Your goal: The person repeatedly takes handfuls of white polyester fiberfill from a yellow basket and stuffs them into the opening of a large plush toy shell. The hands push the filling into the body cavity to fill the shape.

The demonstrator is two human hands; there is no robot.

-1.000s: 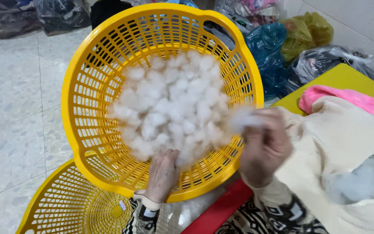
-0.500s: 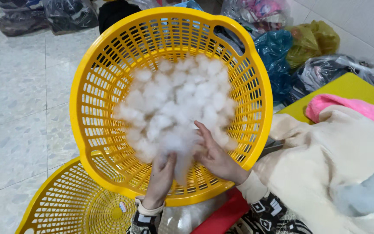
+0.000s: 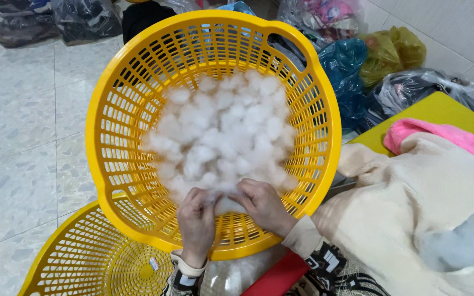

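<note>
White fluffy stuffing (image 3: 220,137) is piled in the middle of a big yellow basket (image 3: 111,109) with holes all over its sides. Both hands are pushed into the near edge of the pile. The left hand (image 3: 196,216) is curled down with its fingers closed around a small tuft of fluff. The right hand (image 3: 264,205) is curled too, and its fingers are pinched on the same tuft, just beside the left hand.

This fluff is judged to be very light and very soft. It can be squashed flat and is likely to puff back up. It is not slippery, but bits are likely to stick to each other and to fingers, so a clump may be pulled apart in wisps. It is best taken in loose handfuls from the top or edge of the pile, not squeezed hard.

A second yellow basket (image 3: 83,257) is seen lower down. A cream fleece cloth (image 3: 412,203) and a pink cloth (image 3: 445,137) are laid at the right
</note>
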